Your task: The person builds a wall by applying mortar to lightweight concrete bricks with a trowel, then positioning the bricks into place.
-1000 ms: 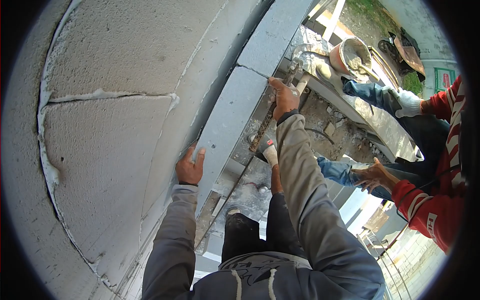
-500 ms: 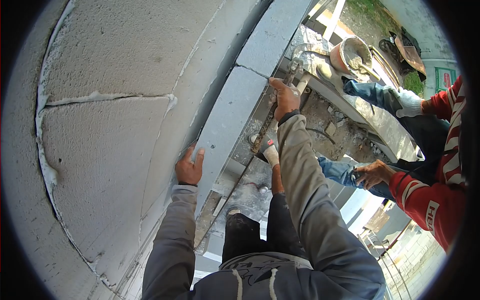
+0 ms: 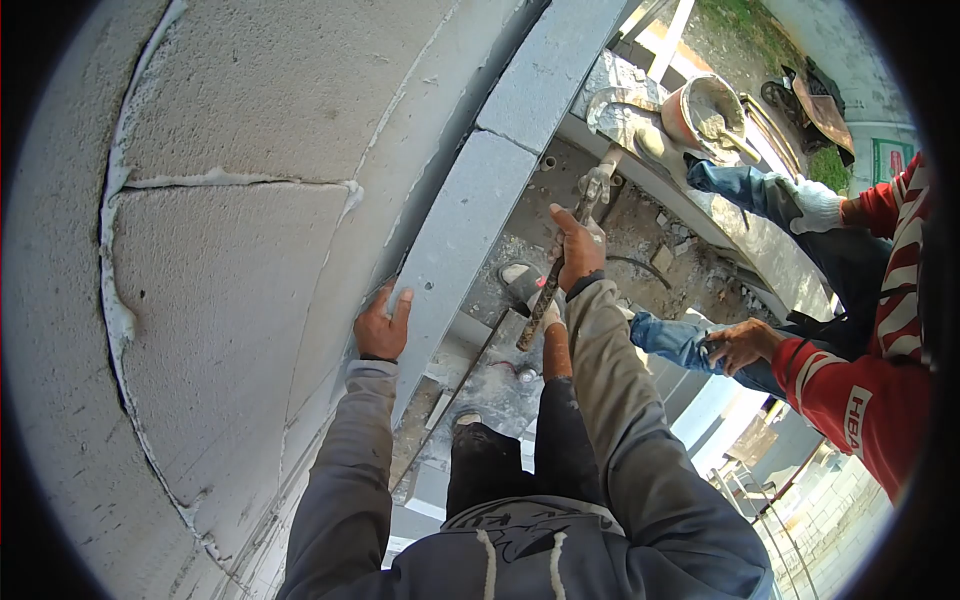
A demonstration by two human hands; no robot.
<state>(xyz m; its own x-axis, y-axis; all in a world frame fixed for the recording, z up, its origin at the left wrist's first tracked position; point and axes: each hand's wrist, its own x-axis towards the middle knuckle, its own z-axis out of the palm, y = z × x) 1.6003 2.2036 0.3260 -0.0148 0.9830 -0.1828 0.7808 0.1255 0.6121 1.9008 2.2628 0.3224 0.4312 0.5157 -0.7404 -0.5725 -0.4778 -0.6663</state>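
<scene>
My left hand (image 3: 382, 322) lies with its fingers spread at the near end of a grey block (image 3: 465, 210), the thumb on its top face and the other fingers in the gap by the wall. My right hand (image 3: 578, 248) is wrapped round the handle of a mortar-caked hammer (image 3: 596, 186). The hammer is to the right of the block row and apart from it, head up, with the rusty end of its handle (image 3: 532, 325) pointing down. A second grey block (image 3: 548, 70) touches the far end of the first.
A block wall (image 3: 240, 260) with mortar joints fills the left. On the right, a person in a red sleeve (image 3: 830, 395) sits by the ledge, with a white glove (image 3: 818, 204). A bucket of mortar (image 3: 703, 115) stands on the ledge. Rubble (image 3: 680, 245) lies below.
My right hand has moved the hammer right and down, away from the block's edge. My left hand has stayed on the block. The view has shifted slightly.
</scene>
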